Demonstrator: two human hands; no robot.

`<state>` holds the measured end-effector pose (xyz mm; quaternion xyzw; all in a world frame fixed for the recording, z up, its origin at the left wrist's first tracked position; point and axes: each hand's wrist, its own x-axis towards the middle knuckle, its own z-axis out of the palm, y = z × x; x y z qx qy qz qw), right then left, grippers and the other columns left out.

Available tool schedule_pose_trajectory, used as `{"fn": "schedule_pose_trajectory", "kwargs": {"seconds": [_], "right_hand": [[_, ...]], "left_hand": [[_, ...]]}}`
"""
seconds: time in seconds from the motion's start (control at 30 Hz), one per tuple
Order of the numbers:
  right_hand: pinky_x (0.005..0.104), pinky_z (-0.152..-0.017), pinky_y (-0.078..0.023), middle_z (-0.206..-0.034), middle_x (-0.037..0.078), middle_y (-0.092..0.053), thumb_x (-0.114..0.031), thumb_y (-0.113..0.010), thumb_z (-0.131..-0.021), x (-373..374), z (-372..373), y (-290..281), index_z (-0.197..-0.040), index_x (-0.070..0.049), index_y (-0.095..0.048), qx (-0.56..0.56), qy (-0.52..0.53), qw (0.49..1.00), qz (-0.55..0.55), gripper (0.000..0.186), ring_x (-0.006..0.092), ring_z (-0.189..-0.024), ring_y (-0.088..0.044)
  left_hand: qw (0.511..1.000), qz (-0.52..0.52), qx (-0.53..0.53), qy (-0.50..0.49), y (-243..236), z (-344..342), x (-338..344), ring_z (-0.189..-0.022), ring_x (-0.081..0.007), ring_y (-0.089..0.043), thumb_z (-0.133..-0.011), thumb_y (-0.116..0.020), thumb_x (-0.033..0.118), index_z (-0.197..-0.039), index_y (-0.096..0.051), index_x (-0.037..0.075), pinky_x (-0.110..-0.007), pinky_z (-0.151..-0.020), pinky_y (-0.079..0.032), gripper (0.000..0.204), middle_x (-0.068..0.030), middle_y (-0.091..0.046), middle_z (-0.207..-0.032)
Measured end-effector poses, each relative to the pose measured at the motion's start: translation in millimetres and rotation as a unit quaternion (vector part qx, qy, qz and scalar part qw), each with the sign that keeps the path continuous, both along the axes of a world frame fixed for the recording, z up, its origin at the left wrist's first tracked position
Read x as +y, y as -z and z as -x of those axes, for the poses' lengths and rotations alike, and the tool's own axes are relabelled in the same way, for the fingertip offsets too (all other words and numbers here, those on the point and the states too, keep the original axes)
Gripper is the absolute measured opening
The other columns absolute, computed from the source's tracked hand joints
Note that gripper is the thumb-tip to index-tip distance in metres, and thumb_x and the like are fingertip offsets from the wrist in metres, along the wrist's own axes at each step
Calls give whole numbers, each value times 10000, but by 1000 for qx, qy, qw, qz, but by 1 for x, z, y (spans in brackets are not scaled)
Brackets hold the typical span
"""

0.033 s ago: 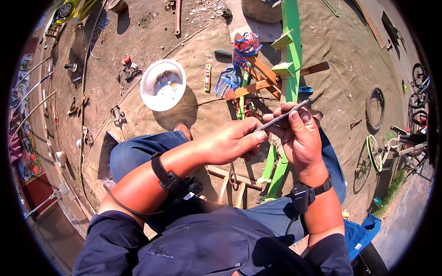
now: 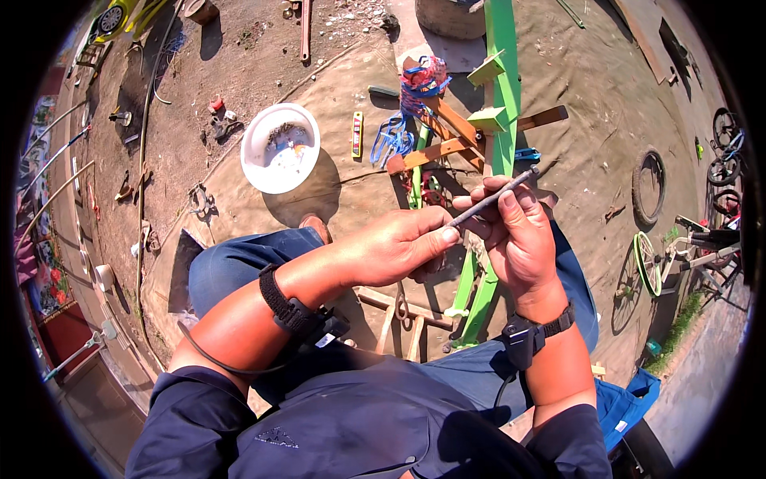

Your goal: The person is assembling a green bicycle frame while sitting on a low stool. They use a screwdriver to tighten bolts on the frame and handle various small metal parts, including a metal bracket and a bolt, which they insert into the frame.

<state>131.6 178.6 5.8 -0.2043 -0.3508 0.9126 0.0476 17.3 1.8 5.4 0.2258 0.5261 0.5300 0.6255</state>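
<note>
I sit over a tarp on dirt ground with both forearms out in front of me. A thin grey metal rod [image 2: 523, 177] slants up to the right between my hands. My left hand [image 2: 399, 246] pinches its lower end with thumb and fingertips. My right hand [image 2: 519, 235] is closed around its middle, and the upper tip sticks out past the fingers. Black bands with cables sit on both wrists. Just below and beyond my hands stands a green bicycle frame [image 2: 503, 88] braced with orange wooden slats [image 2: 447, 148].
A white bowl [image 2: 279, 148] of small parts lies at the left. A yellow tool [image 2: 357, 134] and blue cord [image 2: 395, 136] lie near the frame. A loose tyre [image 2: 648, 188], a green-rimmed wheel [image 2: 646, 263] and bicycles stand at the right. Scattered tools lie at far left.
</note>
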Motion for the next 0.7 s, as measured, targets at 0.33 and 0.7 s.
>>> {"fn": "schedule_pose_trajectory", "kwargs": {"seconds": [0.33, 0.7], "right_hand": [[386, -864, -530, -1089, 98, -626, -214, -532, -984, 26, 3, -9, -1293, -15, -479, -6, 64, 994, -89, 371, 264, -1020, -642], [360, -827, -531, -1065, 95, -626, -206, -532, -986, 28, 2, -8, -1226, -17, -516, -17, 69, 991, -115, 306, 248, -983, -648]], "left_hand": [[999, -24, 17, -24, -4, 4, -3, -630, -43, -393, -1022, -462, 277, -980, -590, 56, -235, -557, -347, 259, 58, -454, -689], [998, -31, 35, -53, -6, 6, -2, -634, -39, -396, -1005, -506, 245, -1023, -593, 44, -227, -554, -344, 220, 60, -468, -721]]}}
